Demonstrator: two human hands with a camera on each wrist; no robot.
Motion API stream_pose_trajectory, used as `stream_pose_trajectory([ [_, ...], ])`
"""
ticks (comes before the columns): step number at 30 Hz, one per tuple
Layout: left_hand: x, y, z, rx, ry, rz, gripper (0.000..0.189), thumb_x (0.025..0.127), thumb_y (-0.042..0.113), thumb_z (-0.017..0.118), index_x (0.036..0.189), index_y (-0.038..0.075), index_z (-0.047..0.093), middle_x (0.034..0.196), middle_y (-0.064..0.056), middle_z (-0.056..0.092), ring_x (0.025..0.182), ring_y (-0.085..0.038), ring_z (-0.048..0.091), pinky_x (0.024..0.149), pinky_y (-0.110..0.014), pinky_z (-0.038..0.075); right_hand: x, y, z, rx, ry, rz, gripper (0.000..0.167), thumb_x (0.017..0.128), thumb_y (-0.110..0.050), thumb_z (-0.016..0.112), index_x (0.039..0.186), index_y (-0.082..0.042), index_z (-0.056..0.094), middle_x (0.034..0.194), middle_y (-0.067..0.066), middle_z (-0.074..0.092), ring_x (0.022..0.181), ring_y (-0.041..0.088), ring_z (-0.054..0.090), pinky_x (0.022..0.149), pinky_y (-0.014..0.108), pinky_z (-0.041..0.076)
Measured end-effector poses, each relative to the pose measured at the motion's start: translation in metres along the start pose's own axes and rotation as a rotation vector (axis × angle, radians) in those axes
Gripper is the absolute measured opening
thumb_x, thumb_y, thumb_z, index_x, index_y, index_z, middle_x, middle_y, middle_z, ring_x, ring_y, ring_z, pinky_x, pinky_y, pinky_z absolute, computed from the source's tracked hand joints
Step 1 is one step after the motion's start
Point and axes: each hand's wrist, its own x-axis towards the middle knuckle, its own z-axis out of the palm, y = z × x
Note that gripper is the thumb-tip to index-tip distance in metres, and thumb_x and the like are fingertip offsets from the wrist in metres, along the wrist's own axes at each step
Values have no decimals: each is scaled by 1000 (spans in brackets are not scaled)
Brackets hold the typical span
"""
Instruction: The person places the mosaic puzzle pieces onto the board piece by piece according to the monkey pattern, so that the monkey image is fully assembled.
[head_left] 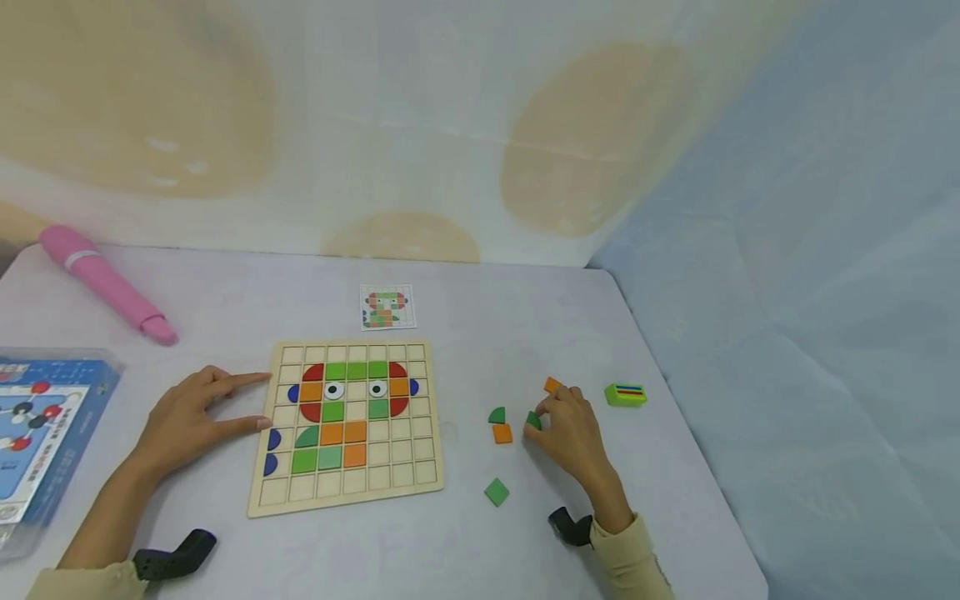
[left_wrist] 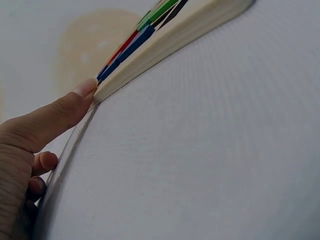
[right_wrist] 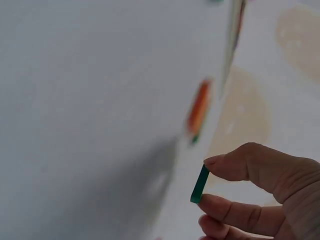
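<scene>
My right hand (head_left: 572,437) pinches a small green tile (right_wrist: 200,185) between thumb and fingertip, to the right of the board. In the right wrist view the tile shows edge-on. My left hand (head_left: 187,412) touches the left edge of the wooden grid board (head_left: 348,498) with outstretched thumb and index finger. On the board, red, green, orange and blue tiles and two eye tiles form a pattern. Near my right hand lie a green quarter-round tile (head_left: 497,415), an orange square tile (head_left: 502,433) and another orange tile (head_left: 552,384). A green square tile (head_left: 497,492) lies closer to me.
Behind the board lies a pattern card (head_left: 387,307). A yellow-green block with coloured stripes (head_left: 626,395) stands at the right. On the left are a pink pen-like object (head_left: 108,283) and a blue box (head_left: 52,442). A fabric wall (head_left: 420,125) rises along the table's back edge.
</scene>
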Motion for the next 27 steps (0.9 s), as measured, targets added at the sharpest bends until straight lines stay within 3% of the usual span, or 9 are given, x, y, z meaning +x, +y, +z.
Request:
stream_pose_trajectory([
  [6, 0, -2, -1, -6, 5, 5, 69, 74, 52, 82, 132, 18, 65, 91, -5, 48, 79, -21, 39, 66, -37, 26, 5, -61, -1, 47, -5, -233, 17, 73, -17, 83, 82, -6, 74, 91, 2, 62, 88, 20, 53, 80, 36, 44],
  [11, -1, -5, 2, -13, -2, -3, 70, 75, 53, 81, 133, 18, 65, 91, -5, 48, 79, -21, 40, 67, -37, 27, 11, -121, 16, 5, -140, -336, 16, 78, -25, 80, 85, -12, 76, 91, -4, 59, 89, 13, 47, 80, 28, 42],
  [14, -2, -7, 4, -21, -2, -2, 69, 76, 53, 81, 133, 18, 64, 91, -4, 48, 79, -21, 40, 67, -37, 27, 15, -145, 28, -37, -192, -388, 17, 81, -28, 78, 86, -12, 76, 92, -4, 57, 90, 13, 45, 81, 28, 41],
  [20, -2, -7, 8, -15, 2, 10, 69, 75, 54, 81, 132, 19, 65, 90, -3, 48, 79, -20, 39, 67, -36, 27, 18, -164, 44, -116, -202, -448, 12, 83, -25, 76, 86, -14, 75, 96, -3, 56, 97, 14, 46, 88, 32, 43],
  [27, -1, -3, 3, 5, 18, 21, 69, 73, 51, 84, 131, 18, 66, 90, -3, 49, 79, -20, 40, 66, -37, 27, 16, -166, 45, -34, -189, -443, 12, 83, -27, 80, 89, -16, 77, 92, -6, 57, 96, 12, 48, 85, 30, 44],
])
